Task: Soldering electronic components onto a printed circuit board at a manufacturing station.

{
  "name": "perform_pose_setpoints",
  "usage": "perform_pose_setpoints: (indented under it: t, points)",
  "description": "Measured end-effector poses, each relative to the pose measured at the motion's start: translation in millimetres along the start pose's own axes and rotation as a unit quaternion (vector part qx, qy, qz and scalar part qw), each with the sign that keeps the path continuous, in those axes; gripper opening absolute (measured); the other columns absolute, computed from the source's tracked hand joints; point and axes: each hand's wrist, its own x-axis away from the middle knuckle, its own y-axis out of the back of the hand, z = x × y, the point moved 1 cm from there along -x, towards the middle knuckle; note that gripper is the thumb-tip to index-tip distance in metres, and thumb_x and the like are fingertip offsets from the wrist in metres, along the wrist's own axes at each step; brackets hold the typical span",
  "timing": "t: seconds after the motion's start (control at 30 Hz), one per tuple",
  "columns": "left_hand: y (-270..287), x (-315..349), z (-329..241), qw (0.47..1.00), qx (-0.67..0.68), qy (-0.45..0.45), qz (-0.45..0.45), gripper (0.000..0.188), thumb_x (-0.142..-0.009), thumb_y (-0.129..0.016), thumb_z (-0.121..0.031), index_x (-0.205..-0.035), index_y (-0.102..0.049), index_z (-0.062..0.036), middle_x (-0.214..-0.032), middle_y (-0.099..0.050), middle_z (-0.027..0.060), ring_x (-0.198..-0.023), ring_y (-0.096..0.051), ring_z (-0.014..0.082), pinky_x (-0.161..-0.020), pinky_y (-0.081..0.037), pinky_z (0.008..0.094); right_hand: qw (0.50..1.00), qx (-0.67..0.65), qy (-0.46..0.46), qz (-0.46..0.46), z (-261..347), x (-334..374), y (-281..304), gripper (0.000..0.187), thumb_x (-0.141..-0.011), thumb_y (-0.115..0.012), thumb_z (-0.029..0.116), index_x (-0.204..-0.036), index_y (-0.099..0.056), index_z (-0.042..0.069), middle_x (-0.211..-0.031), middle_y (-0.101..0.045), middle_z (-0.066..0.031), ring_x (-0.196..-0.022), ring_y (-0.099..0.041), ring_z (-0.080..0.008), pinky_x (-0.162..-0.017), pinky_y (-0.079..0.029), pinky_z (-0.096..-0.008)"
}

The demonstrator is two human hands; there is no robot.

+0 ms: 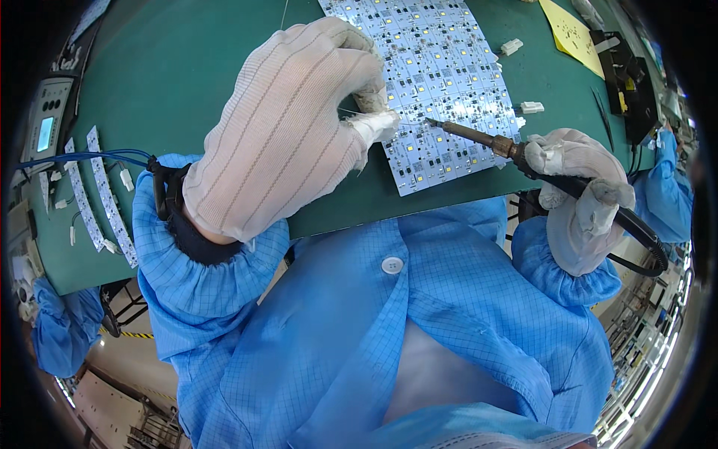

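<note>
A white panel of LED circuit boards (441,82) lies on the green mat, with rows of small chips and pads. My left hand (292,127), in a striped white glove, hovers at the panel's left edge. Its thumb and forefinger pinch a thin solder wire (408,123), whose end points across the panel. In my gloved right hand (580,191) is a soldering iron (479,138), gripped like a pen. The iron's tip rests at or just above the panel, close to the wire's end; whether the two touch I cannot tell.
Several cut LED strips (112,198) lie at left near a grey soldering station (51,112) with a lit display. White connectors (532,108) sit along the panel's right edge. Tweezers (603,120), a yellow sheet (572,39) and a black holder (636,90) are at right.
</note>
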Motion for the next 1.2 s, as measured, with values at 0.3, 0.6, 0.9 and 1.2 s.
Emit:
perform_pose_setpoints:
  t: [0.3,0.6,0.9,1.2]
  points:
    - [-12.4,5.4,5.6,0.998,0.051,0.020,-0.034,0.020,-0.066,-0.075,-0.019,-0.076,-0.062,-0.0072,-0.102,-0.063,0.0047,-0.086,-0.058,0.0256,-0.075,-0.045,0.0349,0.990,0.014,0.062,0.122,5.3,-7.3,-1.8,0.067,-0.098,-0.033,0.052,-0.100,-0.064,-0.007,-0.074,-0.063,-0.0133,-0.056,-0.053,-0.0146,-0.058,-0.048,-0.0295]
    - [-4.3,-2.7,-2.4,0.998,0.001,0.049,0.038,0.019,-0.065,-0.074,-0.015,-0.078,-0.062,-0.0071,-0.103,-0.063,0.0049,-0.086,-0.057,0.0265,-0.075,-0.045,0.0354,0.977,0.050,0.186,0.089,-2.9,2.2,-10.0,0.059,-0.100,-0.035,0.043,-0.099,-0.061,-0.010,-0.063,-0.057,-0.0086,-0.058,-0.052,-0.0166,-0.056,-0.046,-0.0300]
    - [-12.0,3.8,4.8,0.999,0.027,0.028,-0.029,0.021,-0.065,-0.076,-0.017,-0.076,-0.061,-0.0062,-0.100,-0.063,0.0049,-0.084,-0.057,0.0262,-0.074,-0.046,0.0351,0.980,0.081,0.176,0.040,-2.0,10.2,-17.5,0.056,-0.097,-0.038,0.044,-0.096,-0.064,-0.006,-0.069,-0.062,-0.0075,-0.056,-0.053,-0.0157,-0.057,-0.047,-0.0299]
    - [-12.8,3.8,0.7,0.997,0.061,0.035,-0.020,0.023,-0.064,-0.078,-0.018,-0.074,-0.061,-0.0068,-0.099,-0.063,0.0040,-0.084,-0.058,0.0245,-0.074,-0.045,0.0353,0.989,0.095,0.108,0.030,8.5,14.4,-21.0,0.064,-0.093,-0.040,0.057,-0.085,-0.071,0.002,-0.077,-0.070,-0.0058,-0.056,-0.057,-0.0142,-0.059,-0.047,-0.0301]
